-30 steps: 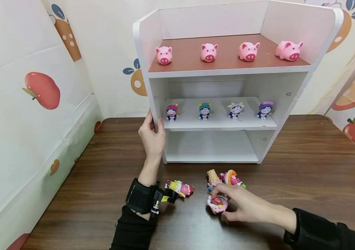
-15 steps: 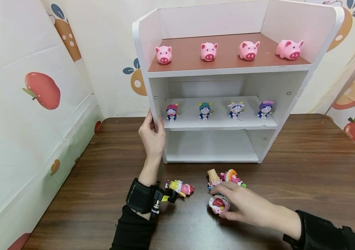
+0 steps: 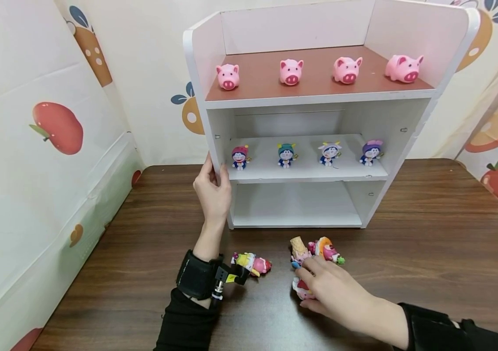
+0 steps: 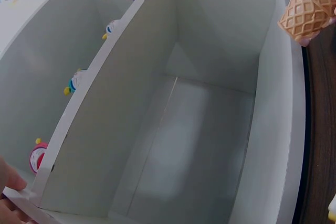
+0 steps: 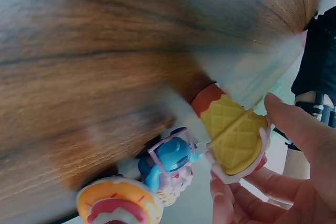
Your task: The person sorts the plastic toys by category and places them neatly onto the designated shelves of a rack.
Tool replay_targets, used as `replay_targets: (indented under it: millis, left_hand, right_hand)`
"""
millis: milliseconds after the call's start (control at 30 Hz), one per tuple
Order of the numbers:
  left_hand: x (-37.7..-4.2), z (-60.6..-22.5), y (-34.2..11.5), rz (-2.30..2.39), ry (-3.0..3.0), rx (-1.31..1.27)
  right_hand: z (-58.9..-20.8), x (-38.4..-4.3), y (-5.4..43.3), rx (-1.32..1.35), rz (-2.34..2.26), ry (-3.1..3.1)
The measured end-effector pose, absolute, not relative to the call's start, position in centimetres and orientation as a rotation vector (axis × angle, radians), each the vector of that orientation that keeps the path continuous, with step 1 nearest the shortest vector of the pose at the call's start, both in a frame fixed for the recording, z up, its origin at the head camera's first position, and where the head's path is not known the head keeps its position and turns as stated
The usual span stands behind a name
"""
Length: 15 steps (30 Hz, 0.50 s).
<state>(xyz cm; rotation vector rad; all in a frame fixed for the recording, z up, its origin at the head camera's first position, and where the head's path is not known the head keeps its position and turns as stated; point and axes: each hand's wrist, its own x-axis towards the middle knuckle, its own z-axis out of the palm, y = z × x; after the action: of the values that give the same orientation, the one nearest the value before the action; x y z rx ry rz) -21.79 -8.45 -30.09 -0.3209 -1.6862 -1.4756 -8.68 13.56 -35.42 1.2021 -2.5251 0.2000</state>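
My left hand [image 3: 214, 195] grips the front edge of the left side panel of a white shelf unit [image 3: 308, 100]; its fingertips [image 4: 13, 181] show at the corner of the left wrist view. On the table, my right hand [image 3: 343, 295] holds a small pink-and-white toy figurine [image 3: 302, 288] between thumb and fingers. The right wrist view shows this figurine's yellow waffle-patterned part [image 5: 233, 135]; the hand hides some of it. Just beyond lie a figurine with a waffle cone [image 3: 298, 246] and one with an orange doughnut ring [image 3: 324, 247].
Another figurine [image 3: 253, 263], yellow and pink, lies beside the left wrist. Several pink toy pigs [image 3: 291, 72] line the top shelf. Several small hooded figures [image 3: 286, 155] stand along the middle shelf. The brown wooden table [image 3: 446, 234] stretches to patterned sheets at the back and sides.
My right hand has shifted over the pink-and-white figurine, taken hold of it and now covers more of it. The left hand keeps its place on the shelf unit.
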Motion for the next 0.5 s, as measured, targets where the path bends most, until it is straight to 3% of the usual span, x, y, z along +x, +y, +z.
replay_targets:
  millis: [500]
  left_hand:
    - [-21.8,-30.1,-8.4,-1.493,-1.678,-0.326]
  right_hand:
    - [-34.1,-8.8,13.9,1.227,0.321,-2.537]
